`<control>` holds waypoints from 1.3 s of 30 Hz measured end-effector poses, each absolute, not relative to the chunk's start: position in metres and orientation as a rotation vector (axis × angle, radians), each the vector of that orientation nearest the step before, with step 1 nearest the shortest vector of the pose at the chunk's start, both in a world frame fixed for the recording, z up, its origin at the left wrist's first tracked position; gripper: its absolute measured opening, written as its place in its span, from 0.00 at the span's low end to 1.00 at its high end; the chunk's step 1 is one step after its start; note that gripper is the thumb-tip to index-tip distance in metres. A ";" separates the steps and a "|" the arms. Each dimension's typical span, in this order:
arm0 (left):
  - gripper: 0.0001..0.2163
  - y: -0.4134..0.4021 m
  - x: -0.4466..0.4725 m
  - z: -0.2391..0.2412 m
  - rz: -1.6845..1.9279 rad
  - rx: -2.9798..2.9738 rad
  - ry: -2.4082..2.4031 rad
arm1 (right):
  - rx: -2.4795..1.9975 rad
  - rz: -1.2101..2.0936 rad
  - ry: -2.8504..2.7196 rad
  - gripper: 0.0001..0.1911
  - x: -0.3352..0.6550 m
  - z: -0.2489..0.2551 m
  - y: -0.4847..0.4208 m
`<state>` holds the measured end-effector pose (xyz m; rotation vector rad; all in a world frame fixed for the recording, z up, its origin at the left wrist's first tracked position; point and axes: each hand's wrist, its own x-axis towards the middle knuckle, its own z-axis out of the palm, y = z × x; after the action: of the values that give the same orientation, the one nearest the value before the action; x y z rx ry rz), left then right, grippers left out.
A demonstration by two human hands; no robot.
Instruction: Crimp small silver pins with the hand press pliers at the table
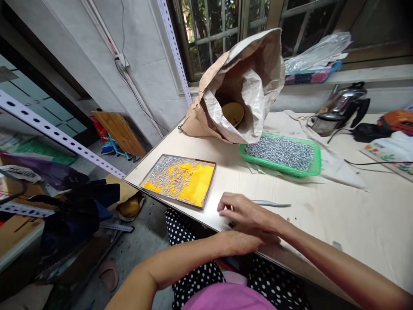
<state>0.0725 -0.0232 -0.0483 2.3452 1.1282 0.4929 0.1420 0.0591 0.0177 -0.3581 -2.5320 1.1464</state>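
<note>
Silvery metal pins litter a shallow, rectangular, yellow-lined tray.

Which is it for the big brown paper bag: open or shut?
Open: the paper bag gapes wide, showing its pale lining and a round yellow thing inside.

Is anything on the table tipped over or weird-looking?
Yes, the brown paper sack near the window looks tipped, its crumpled mouth gaping, with a round yellow bowl inside. The small silver metal pins lie unevenly in the shallow yellow-bottomed tray, leaving one side mostly bare.
</note>
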 end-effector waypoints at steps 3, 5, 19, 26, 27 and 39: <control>0.12 -0.022 0.051 -0.031 0.558 2.573 0.879 | -0.634 0.842 -2.264 0.08 0.167 0.042 0.087; 0.12 -0.014 0.023 -0.017 0.646 2.633 1.073 | -0.821 0.668 -2.140 0.09 0.193 0.057 0.116; 0.12 0.058 -0.152 -0.005 -0.045 1.876 2.547 | -1.015 0.327 -2.502 0.16 0.221 0.030 0.076; 0.12 0.054 -0.150 0.007 0.140 1.989 2.431 | -1.463 0.361 -2.651 0.07 0.230 -0.013 -0.017; 0.11 0.049 -0.140 0.011 0.263 2.000 2.384 | -1.509 0.367 -2.648 0.06 0.232 -0.017 -0.020; 0.07 -0.021 -0.008 -0.011 0.219 2.250 1.757 | -1.537 0.278 -2.736 0.07 0.227 -0.011 -0.002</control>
<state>-0.0083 -0.0206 -0.0111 2.2499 1.7574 0.2188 0.2268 -0.0018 -0.0106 -1.5374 -2.7359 0.2777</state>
